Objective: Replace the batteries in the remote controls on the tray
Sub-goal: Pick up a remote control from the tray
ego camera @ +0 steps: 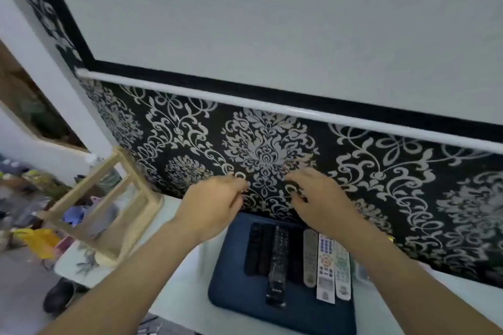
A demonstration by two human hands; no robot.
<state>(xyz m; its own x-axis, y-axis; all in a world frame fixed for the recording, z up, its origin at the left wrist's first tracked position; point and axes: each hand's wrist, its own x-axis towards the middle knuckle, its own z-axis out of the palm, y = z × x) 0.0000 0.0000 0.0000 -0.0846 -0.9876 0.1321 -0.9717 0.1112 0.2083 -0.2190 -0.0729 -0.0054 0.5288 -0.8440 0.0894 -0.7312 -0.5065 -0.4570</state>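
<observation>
**Both hands hover over the tray's far edge**

The blue tray (pixel 231 288) lies on the white surface (pixel 187 277) at 6 o'clock in the view, its far edge close to the patterned wallpaper (pixel 381 185). Seven remotes lie on it side by side, lengthwise from 12 to 6 o'clock. From 9 to 3 o'clock they are two short black remotes (pixel 258 250), a long black remote (pixel 277 261) that reaches furthest toward 6 o'clock, another black remote (pixel 295 255), a grey remote (pixel 310 258), a white remote (pixel 325 266) and a pale remote (pixel 341 272) with green buttons.

Both hands are held up at the tray's 12 o'clock edge, clear of the remotes. The left hand (pixel 215 198) is at 11 o'clock of the tray; its fingers bunch toward the thumb, and blur hides whether they pinch anything. The right hand (pixel 321 198) is at 1 o'clock, palm down, released, with loosely bent fingers and nothing in them.

At 9 o'clock of the tray a wooden frame (pixel 109 207) stands on the surface. Above the wallpaper, at 12 o'clock, hangs a white screen (pixel 272 22) with a black border.
</observation>
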